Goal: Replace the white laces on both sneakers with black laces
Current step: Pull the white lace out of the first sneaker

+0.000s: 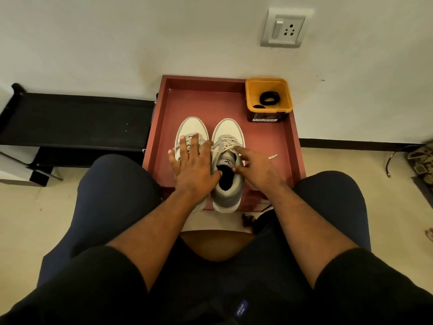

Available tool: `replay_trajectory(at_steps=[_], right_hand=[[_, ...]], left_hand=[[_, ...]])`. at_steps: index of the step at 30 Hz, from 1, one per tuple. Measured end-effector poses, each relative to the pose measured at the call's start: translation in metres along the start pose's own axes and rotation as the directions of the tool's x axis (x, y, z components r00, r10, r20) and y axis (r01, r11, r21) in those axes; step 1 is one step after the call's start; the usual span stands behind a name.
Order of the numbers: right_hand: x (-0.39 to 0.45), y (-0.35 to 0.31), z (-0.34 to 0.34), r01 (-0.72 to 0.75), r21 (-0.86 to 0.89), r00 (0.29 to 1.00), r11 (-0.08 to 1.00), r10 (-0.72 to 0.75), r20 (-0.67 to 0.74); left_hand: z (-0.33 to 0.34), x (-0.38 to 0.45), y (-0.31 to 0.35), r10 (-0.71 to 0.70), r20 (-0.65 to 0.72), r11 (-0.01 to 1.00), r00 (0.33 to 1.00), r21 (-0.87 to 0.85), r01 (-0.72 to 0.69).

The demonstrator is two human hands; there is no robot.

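A home room — wall socket (pixel 284 29), tiled floor (pixel 339 160).

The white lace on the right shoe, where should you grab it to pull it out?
Pinch the loose end of the white lace, lying free on the red tray right of the right shoe. Probably come from above on the right; the left hand covers the other shoe.

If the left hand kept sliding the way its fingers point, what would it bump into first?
Probably the toe of the left sneaker it already rests on. The left hand points toward the wall; past the toe comes bare tray, then its far rim, though depth is unclear.
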State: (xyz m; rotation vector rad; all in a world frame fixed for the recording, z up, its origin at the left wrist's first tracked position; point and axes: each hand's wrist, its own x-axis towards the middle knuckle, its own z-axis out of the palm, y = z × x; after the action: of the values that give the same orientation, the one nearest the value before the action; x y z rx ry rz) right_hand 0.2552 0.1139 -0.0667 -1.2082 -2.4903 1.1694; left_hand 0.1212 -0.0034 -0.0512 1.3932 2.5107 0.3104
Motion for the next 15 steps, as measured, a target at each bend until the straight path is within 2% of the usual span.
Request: replay_trajectory(at_steps=[4, 10, 13, 15], right_hand=[[-0.003, 0.000, 0.001, 0.037, -0.041, 0.999, 0.998, -0.038, -0.021], [-0.017, 0.004, -0.002, -0.016, 0.110, 0.999, 0.994, 0.011, 0.052], [-0.017, 0.002, -0.002, -0.029, 0.131, 0.998, 0.991, 0.022, 0.056], [-0.017, 0.001, -0.001, 0.008, 0.037, 0.999, 0.999, -0.010, 0.044]], left_hand=[[-0.005, -0.001, -0.004, -0.002, -0.030, 1.000, 1.000, 0.003, 0.002], [-0.013, -0.010, -0.015, -0.119, -0.040, 0.990, 0.992, 0.065, 0.122], [-0.012, -0.008, -0.014, -0.095, -0.049, 0.984, 0.994, 0.148, 0.101], [-0.010, -0.007, -0.011, -0.028, -0.044, 0.978, 0.999, 0.205, 0.037]])
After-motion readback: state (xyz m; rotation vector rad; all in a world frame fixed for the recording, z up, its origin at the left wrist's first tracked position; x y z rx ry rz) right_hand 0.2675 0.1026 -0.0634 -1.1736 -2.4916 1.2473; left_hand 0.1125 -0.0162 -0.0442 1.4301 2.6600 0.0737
